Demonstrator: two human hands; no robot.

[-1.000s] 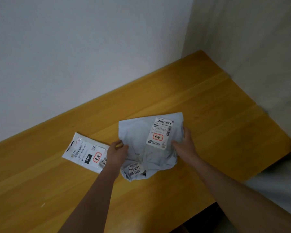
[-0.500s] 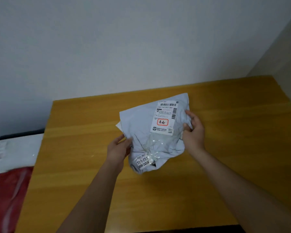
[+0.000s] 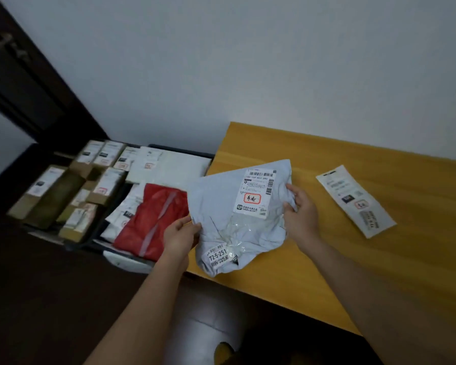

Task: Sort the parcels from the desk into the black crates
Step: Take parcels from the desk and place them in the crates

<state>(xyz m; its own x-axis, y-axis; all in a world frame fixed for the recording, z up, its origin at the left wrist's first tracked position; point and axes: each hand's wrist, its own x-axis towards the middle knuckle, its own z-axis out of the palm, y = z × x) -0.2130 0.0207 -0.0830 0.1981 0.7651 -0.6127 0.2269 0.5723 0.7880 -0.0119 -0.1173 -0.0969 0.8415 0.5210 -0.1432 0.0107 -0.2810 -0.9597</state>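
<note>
Both hands hold a grey mailer bag (image 3: 229,222) over the desk's (image 3: 327,254) near left corner. The left hand (image 3: 181,237) pinches its left edge, the thumb curled on top, and the right hand (image 3: 299,209) grips its right edge with curled fingers. A white shipping label faces up on the bag. Farther right, a white parcel (image 3: 354,200) lies flat on the desk, well apart from the bag. Past the desk's left edge, a black crate (image 3: 111,250) holds a red parcel (image 3: 149,219) among white ones; beyond it stand cardboard boxes (image 3: 90,185).
</note>
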